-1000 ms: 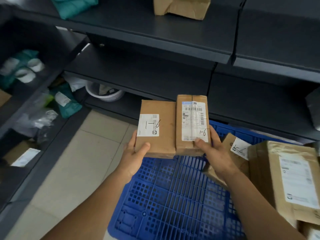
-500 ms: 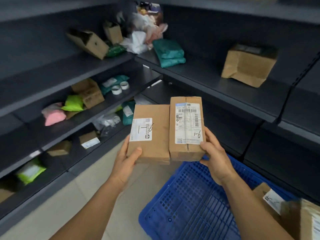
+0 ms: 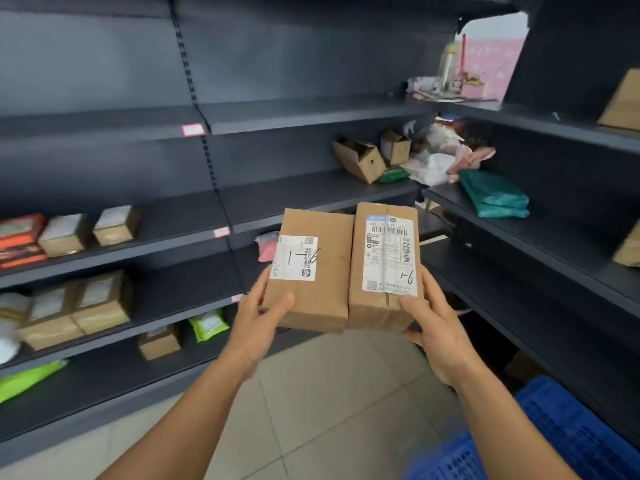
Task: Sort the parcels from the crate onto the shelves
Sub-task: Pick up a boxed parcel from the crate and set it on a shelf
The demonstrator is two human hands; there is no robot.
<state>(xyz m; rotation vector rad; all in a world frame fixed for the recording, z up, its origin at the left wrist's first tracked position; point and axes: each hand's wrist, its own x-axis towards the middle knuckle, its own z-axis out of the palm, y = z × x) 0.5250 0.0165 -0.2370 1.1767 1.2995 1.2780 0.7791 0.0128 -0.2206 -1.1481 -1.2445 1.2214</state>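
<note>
Item 1: left parcel (image 3: 311, 271), brown cardboard, white label hand-marked "1-6"; held upright at frame centre by the left hand (image 3: 258, 320), thumb curled over its lower front face, fingers behind and under it; grip firm on the box.
Item 2: right parcel (image 3: 384, 268), brown cardboard, taped down the middle, barcode label also marked "1-6"; touching the left parcel along its side, standing slightly higher; held by the right hand (image 3: 434, 327), thumb on the lower front, fingers wrapped round the right edge.
Item 3: blue crate (image 3: 568, 441), perforated plastic, at 5 o'clock on the tiled floor; only a corner in view.
Item 4: dark shelves (image 3: 242, 188), running from 9 o'clock across 12 to 3 o'clock, meeting in a corner at 1 o'clock.
Item 5: shelved stock; small cardboard boxes (image 3: 86, 230) at 9 o'clock; green packet (image 3: 207, 325) at 8 o'clock, low down; open carton (image 3: 360, 161) and white bag (image 3: 431, 169) at 1 o'clock; teal bundle (image 3: 495, 199) at 2 o'clock; pink packet (image 3: 267, 247) just behind the left parcel, partly hidden.
</note>
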